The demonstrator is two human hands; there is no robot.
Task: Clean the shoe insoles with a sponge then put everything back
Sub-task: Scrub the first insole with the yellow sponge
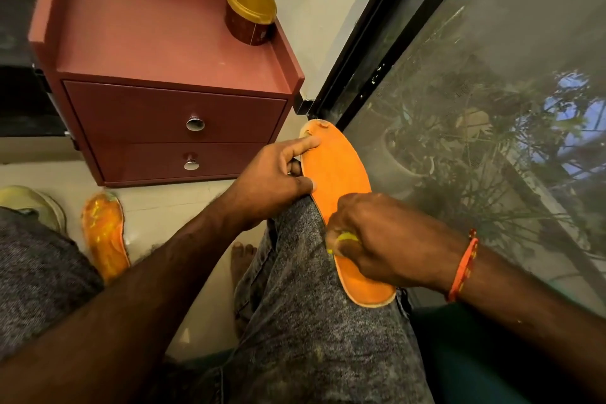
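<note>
With my right hand (377, 239) curled down tight, its fingers are pinching a yellow sponge (346, 238) against the orange insole (341, 180), only a sliver of yellow peeking out under the knuckles. That insole lies lengthwise along my right thigh (311, 321), in grey mottled denim, heel end near me, toe end pointing far towards the corner by the window. My left hand (272, 180) grips the left edge of the insole further up: index finger stretched out along the orange surface, thumb pressed at the edge just above the knee, the other fingers tucked under where I can't make them out. An orange thread band (464, 267) sits on my right wrist.

Out to the left now, the second insole (105, 236) lies flat on the pale floor (170, 207), orange too, with glossy wet-looking patches and yellowish streaks. Just left of it, a pale shoe (36, 207) pokes out past my left knee. A bare foot (242, 259) shows on the floor between my legs.

Further off, a reddish-brown two-drawer cabinet (173, 108) with round metal knobs stands against the wall, and on its top at the far right corner sits an open gold-lined tin (249, 10). On the right runs the black-framed window (492, 108), plants hazy behind its mesh
</note>
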